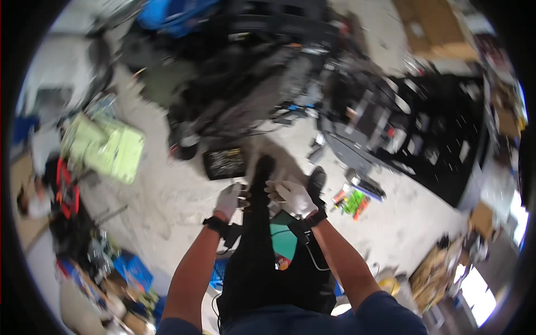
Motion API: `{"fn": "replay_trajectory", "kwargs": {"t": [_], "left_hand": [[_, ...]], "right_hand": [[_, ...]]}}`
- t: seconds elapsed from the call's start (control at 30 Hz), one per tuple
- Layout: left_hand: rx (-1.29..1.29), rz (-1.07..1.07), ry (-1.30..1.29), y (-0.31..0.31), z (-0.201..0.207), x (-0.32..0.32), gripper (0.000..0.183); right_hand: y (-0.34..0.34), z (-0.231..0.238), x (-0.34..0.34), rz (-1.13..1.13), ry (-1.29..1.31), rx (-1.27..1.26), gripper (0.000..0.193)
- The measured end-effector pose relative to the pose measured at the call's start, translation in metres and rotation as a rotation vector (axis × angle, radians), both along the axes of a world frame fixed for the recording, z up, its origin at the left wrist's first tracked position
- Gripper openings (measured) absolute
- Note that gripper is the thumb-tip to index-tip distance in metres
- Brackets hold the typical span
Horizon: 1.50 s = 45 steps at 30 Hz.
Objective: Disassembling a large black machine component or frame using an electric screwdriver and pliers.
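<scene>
My left hand, in a white glove with darker fingertips, is over the pale floor just left of my knees. Its fingers curl inward, and whatever they hold is too blurred to make out. In a matching glove, my right hand hovers above the gap between my shoes, its thumb and fingers drawn together around something small or thin that I cannot name. The two hands are apart. Just beyond the left one, a flat black rectangular piece with yellowish print lies on the floor. Black straps with small boxes circle both wrists.
A dark heap of parts spreads ahead. To the right stands a large black open panel or tray with loose pieces. A pale green plastic case lies left, near a red frame. Bright green and orange items sit right of my shoe.
</scene>
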<state>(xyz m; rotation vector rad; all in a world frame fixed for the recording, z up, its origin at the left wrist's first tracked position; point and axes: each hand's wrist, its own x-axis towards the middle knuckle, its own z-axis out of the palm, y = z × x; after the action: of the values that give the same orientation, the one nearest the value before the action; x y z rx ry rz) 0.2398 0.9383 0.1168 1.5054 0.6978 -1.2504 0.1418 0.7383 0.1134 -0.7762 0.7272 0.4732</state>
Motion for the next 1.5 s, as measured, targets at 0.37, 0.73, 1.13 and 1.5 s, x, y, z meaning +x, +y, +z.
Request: {"fn": "replay_trajectory", "kwargs": {"t": [0.37,0.73,1.13,1.5], "left_hand": [[-0.072,-0.269,0.008,-0.149,-0.032,-0.031,0.032],[0.054,-1.831,-0.255,-0.119,-0.227,-0.212,0.032],[0.044,-1.86,-0.155,-0.111,-0.288,-0.305,0.026],[-0.563,-2.37,0.318,-0.086,-0.277,-0.302,0.039]], "right_hand": [[-0.172,-0.077,-0.253,-0.298,0.631,-0.452,0.028],[-0.131,-0.133,-0.336,-0.357,0.571,-0.151,0.033],[-0.216,-0.154,-0.359,-0.636,0.471,-0.254,0.034],[-0.252,-0.194,-0.341,-0.699,0.318,-0.265,0.035]]}}
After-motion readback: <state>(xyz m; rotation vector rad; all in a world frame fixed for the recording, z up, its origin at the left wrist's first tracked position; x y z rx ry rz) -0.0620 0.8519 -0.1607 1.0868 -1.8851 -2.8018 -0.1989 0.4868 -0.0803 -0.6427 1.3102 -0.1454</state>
